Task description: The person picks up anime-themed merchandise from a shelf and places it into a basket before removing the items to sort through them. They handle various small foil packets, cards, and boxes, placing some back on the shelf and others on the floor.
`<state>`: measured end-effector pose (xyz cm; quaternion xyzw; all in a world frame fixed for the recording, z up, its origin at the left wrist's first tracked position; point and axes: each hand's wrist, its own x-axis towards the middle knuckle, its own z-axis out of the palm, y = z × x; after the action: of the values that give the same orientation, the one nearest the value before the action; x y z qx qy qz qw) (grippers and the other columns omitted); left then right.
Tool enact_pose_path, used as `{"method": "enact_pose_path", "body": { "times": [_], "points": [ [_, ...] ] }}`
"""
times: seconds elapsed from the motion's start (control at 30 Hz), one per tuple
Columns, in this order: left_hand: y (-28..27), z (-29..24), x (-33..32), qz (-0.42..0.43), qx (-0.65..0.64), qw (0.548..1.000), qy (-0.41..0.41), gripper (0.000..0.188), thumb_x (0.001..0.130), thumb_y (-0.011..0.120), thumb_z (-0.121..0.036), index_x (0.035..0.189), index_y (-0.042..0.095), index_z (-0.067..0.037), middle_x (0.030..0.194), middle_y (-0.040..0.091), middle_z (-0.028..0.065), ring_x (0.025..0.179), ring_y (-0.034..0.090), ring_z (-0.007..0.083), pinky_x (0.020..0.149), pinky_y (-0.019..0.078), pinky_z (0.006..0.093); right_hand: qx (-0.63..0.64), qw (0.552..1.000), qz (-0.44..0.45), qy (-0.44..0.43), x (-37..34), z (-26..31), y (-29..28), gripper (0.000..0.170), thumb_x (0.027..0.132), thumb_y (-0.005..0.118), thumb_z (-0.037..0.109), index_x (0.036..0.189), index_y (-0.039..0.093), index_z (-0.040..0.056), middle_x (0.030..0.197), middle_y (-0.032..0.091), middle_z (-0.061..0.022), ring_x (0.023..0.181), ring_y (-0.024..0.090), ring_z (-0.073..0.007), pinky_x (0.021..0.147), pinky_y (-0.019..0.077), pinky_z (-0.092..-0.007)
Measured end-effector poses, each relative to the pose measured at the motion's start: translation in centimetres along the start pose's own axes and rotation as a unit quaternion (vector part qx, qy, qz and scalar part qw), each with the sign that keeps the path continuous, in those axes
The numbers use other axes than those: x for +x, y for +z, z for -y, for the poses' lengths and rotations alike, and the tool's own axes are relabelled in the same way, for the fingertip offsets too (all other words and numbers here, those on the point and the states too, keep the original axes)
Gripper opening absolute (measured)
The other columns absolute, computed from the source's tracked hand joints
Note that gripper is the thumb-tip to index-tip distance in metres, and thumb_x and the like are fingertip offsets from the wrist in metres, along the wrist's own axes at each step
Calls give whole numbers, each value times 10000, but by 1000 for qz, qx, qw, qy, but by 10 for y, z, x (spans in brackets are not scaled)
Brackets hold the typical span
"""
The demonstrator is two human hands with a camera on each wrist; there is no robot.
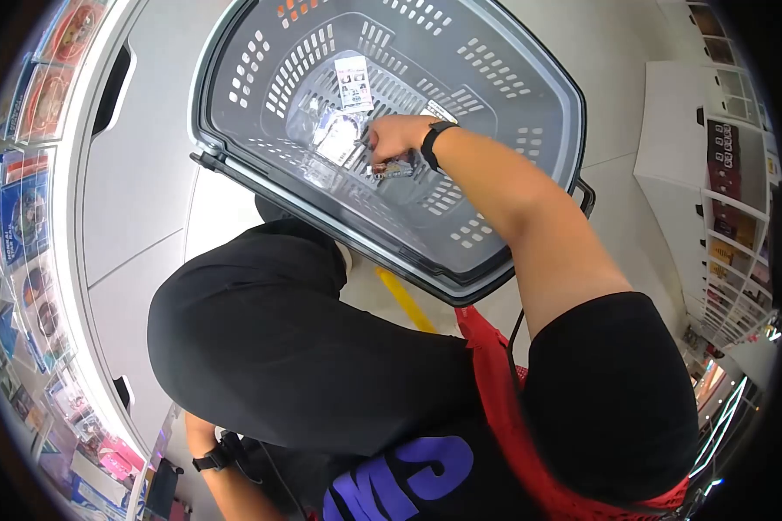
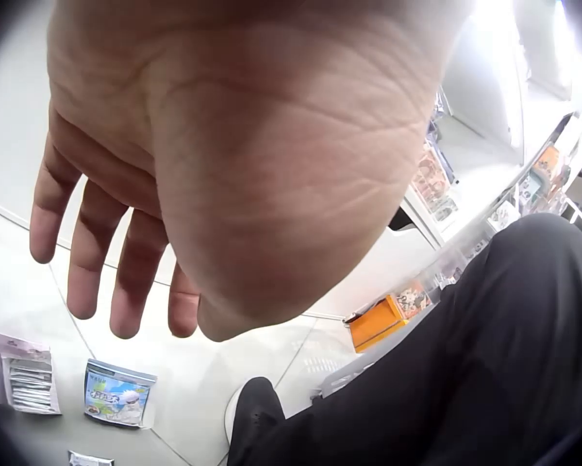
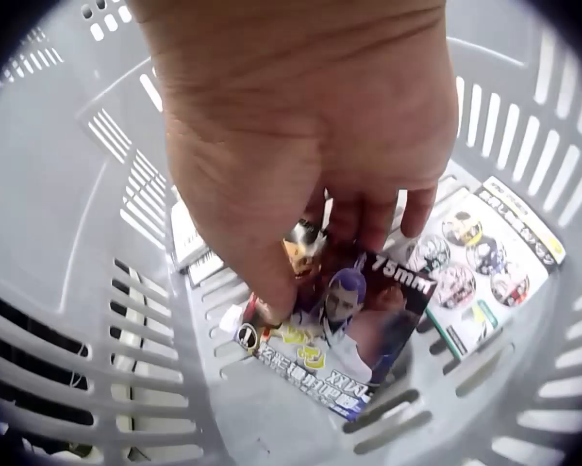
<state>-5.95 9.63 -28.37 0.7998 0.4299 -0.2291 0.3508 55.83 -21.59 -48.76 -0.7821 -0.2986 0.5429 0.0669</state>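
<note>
My right hand [image 1: 395, 139] reaches down into a grey shopping basket [image 1: 530, 104]. In the right wrist view the right hand [image 3: 310, 146] pinches a dark packet with a purple-haired figure [image 3: 344, 301] between thumb and fingers, low over the slotted floor. Beside it lies a white packet with round pictures [image 3: 475, 262]; other white packets [image 1: 353, 84] lie farther in. My left hand [image 2: 242, 165] hangs away from the basket, fingers loosely extended and holding nothing.
Shelves of packaged goods [image 1: 30, 208] line the left side, and more shelving [image 1: 738, 200] stands at the right. Packets [image 2: 119, 393] and an orange box [image 2: 376, 325] show in the left wrist view. A yellow strip [image 1: 404, 300] marks the floor below the basket.
</note>
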Motion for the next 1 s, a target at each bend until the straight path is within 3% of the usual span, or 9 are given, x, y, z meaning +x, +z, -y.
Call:
{"method": "enact_pose_path", "body": {
  "times": [0.1,0.17,0.33,0.43,0.5,0.57,0.77,0.9,1.0],
  "points": [
    [7,0,-9,-21,-86,996,28,289,1002,688,-165,1202,731,39,1136,784,174,1019,721,283,879,567,410,47,988,-143,-35,11,18,10,674,803,919,441,1270,667,25,1136,765,-188,996,756,-329,861,583,-423],
    [5,1,-8,1,-56,998,-9,305,1003,679,-179,1202,734,46,1123,791,172,1009,721,266,870,566,411,42,987,-154,-31,27,23,22,742,834,893,489,1351,645,18,1266,743,-205,1187,710,-364,1010,544,-437],
    [4,3,-15,-6,-50,998,-38,306,997,680,-182,1190,734,49,1112,796,167,1009,721,257,862,565,411,43,991,-127,-20,44,22,37,578,837,866,395,1188,720,-40,1149,760,-246,1107,734,-383,956,566,-439],
    [4,-2,-17,-5,-41,998,-44,309,994,680,-187,1184,735,50,1107,800,165,1011,722,252,860,565,411,9,997,-56,-59,41,14,23,650,836,833,368,1363,673,23,1103,793,-185,956,782,-332,821,597,-440],
    [3,-16,-19,0,-28,999,-32,314,991,679,-195,1180,736,49,1107,803,164,1015,723,249,860,566,410,-9,998,-62,-22,11,21,-1,691,813,792,364,1416,657,53,1307,748,-175,1208,727,-323,991,562,-458],
    [3,-15,-20,3,-20,999,-49,323,1003,667,-213,1186,738,44,1121,804,166,1021,726,253,871,566,410,3,988,-138,-66,35,-8,-5,631,834,759,373,1371,689,49,1269,760,-179,1174,730,-338,986,559,-445],
    [13,19,-14,9,-45,999,-14,347,1037,650,-224,1243,722,45,1180,785,162,1082,705,247,899,560,408,80,988,-129,-29,46,-17,-10,526,861,736,374,1262,746,34,1209,767,-207,1109,726,-363,983,547,-434],
    [11,-2,-16,14,-21,999,-31,294,1046,663,-152,1274,711,26,1245,758,163,1118,698,300,938,572,429,5,950,-300,-82,71,-12,35,637,835,773,355,1344,685,-17,1278,732,-265,1195,710,-395,1068,535,-455],
    [11,2,-13,20,4,1000,10,302,1048,660,-160,1282,709,24,1244,759,160,1113,699,297,936,573,425,88,960,-265,-33,56,20,39,767,794,835,363,1410,631,-46,1354,699,-283,1255,690,-403,1113,528,-427]
  ]
}}
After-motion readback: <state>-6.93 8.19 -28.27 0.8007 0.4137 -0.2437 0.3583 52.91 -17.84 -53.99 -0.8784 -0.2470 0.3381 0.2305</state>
